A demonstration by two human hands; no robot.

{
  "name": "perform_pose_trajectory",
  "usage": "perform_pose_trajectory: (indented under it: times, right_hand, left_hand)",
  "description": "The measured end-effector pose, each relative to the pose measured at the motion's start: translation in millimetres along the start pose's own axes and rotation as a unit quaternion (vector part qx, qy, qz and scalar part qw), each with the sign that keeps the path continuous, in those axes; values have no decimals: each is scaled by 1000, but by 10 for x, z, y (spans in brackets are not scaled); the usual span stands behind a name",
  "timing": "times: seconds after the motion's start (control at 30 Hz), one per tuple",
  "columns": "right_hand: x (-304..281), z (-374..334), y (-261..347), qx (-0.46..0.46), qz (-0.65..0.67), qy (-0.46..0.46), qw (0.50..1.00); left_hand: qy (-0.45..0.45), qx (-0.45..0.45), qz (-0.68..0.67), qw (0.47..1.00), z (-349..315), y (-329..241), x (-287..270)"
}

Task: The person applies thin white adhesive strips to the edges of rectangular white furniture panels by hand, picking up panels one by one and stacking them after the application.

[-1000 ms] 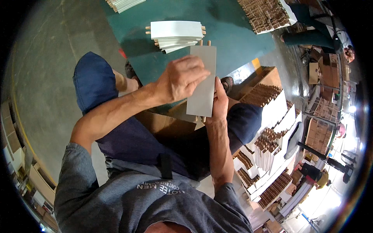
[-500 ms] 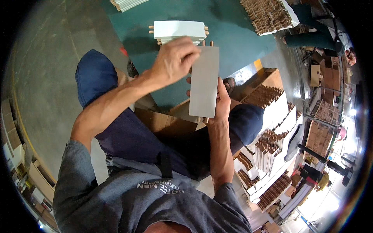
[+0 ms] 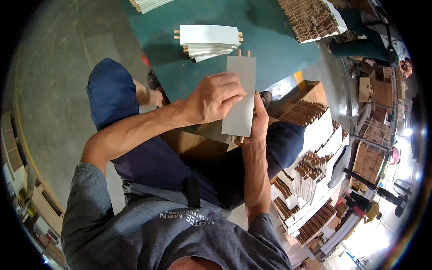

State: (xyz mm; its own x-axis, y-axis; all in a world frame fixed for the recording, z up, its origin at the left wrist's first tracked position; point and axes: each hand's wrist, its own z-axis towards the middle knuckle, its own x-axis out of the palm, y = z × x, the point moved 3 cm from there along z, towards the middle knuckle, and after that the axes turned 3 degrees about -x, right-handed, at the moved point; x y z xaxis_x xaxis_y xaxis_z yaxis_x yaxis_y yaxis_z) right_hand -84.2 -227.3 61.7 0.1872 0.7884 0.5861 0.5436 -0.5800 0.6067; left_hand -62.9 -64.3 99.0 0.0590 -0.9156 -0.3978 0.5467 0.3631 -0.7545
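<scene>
Upright between my hands is a flat white panel point(image 3: 238, 118) with wooden dowels sticking out of both short ends. My right hand point(image 3: 258, 120) grips its right edge near the lower end, thumb along the side. Closed in a pinch, my left hand point(image 3: 220, 96) is over the panel's middle, fingertips at its face. Whatever those fingertips hold, if anything, is too small to make out. A faint line crosses the panel from them toward my right thumb. Beyond lies a fanned stack of similar white panels point(image 3: 209, 34) with dowel ends.
The stack rests on a green tabletop point(image 3: 270, 54), with more doweled pieces point(image 3: 310, 20) at its far right. Large piles of white panels point(image 3: 315, 144) stand beside my right leg. A cardboard box point(image 3: 189, 146) is below my hands. Another person point(image 3: 364, 204) is at the far right.
My left hand has slid down the panel from its upper end to the middle, still pinched. The panel has shifted slightly right; my right hand keeps its grip.
</scene>
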Motion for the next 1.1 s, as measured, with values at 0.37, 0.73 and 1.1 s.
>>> perform_pose_trajectory:
  times: [0.37,0.73,1.1]
  right_hand:
    - [172,0,-20,-1,50,12,999]
    - [291,-53,12,-3,-17,117,993]
    - [313,-63,-31,25,15,178,984]
  left_hand:
    - [41,28,-22,998,-212,-204,133]
    - [-48,-99,14,994,276,312,-218]
    - [-94,-76,81,989,314,485,-340]
